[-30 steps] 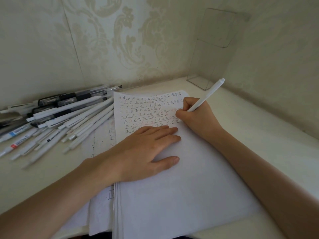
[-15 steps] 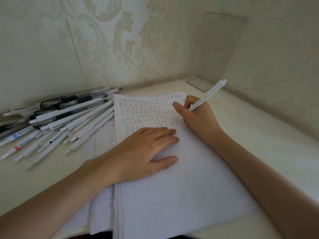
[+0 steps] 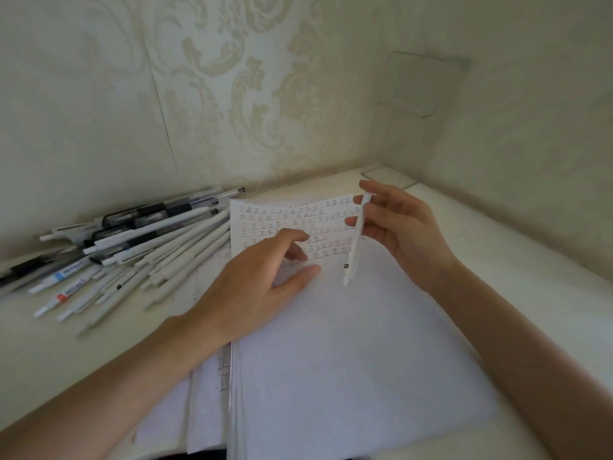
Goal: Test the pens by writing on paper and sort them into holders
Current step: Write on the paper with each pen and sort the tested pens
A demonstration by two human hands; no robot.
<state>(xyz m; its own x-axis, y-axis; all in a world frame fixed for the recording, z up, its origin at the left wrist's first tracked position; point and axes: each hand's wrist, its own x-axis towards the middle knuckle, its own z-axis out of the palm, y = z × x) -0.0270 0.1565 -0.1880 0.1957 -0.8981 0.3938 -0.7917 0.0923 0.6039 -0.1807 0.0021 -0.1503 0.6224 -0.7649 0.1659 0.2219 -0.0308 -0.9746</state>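
A stack of white paper (image 3: 348, 343) lies on the desk, its top rows filled with small written characters. My right hand (image 3: 398, 227) is lifted above the sheet and holds a white pen (image 3: 355, 240) between its fingers, tip pointing down towards me. My left hand (image 3: 262, 283) hovers over the paper's left part with fingers relaxed and slightly raised. A heap of white and black pens (image 3: 132, 250) lies to the left of the paper against the wall. A clear acrylic holder (image 3: 414, 121) stands in the back right corner.
Patterned wallpaper walls close the desk at the back and right. Loose written sheets (image 3: 212, 376) stick out under the paper stack at the left. Bare desk surface (image 3: 514, 267) runs along the right side.
My right hand stopped writing, lifted off the paper and turned the pen so it hangs tip down. My left hand rose from lying flat on the sheet.
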